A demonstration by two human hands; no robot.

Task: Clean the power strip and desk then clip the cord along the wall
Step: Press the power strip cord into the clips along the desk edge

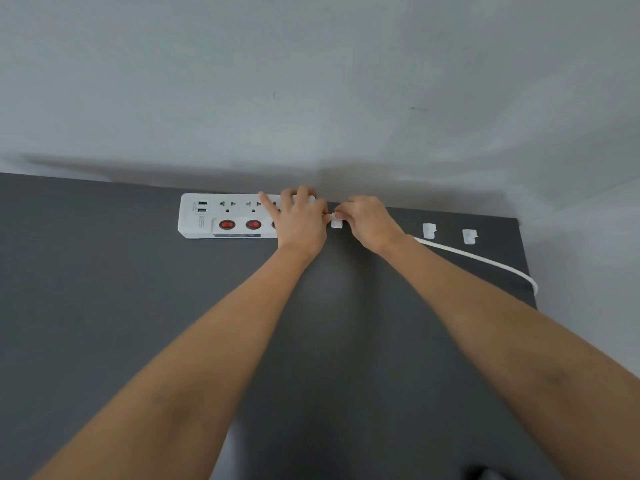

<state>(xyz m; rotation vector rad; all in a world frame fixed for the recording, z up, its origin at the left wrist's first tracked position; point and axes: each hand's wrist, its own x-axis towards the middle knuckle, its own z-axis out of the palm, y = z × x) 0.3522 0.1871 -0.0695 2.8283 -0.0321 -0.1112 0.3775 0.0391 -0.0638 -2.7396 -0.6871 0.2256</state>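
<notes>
A white power strip [221, 215] with red switches lies on the dark grey desk [138, 306], against the wall. My left hand [300, 220] rests over the strip's right end, index finger stretched across the sockets. My right hand [370, 221] is just to its right. Between the fingertips of both hands sits a small white cord clip [336, 221] on the desk; both hands pinch at its top, where the cord is hidden. The white cord [485, 260] emerges from under my right wrist and curves off the desk's right edge.
Two more white cord clips [428, 231] [469, 236] stand on the desk to the right, near the back edge. The grey wall [311, 98] rises directly behind the desk. The desk's right edge [528, 268] ends beside a side wall.
</notes>
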